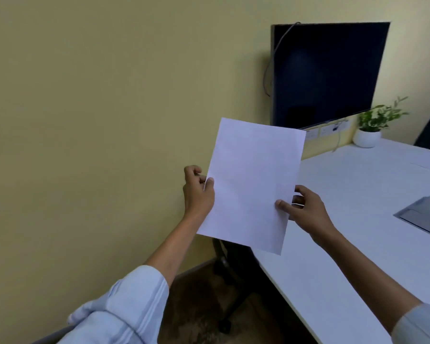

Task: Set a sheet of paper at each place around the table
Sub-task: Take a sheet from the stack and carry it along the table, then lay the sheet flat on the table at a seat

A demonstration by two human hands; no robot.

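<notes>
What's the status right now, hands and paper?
Left hand and right hand each pinch a side edge of the paper. Paper in the air, not yet on the table. Nothing blocking.

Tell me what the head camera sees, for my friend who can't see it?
Two hands hold up a white paper in the air, the left hand pinching its left edge and the right hand its right edge. A white table is at the right, with a small plant at its far end and a dark screen on the yellow wall.
</notes>
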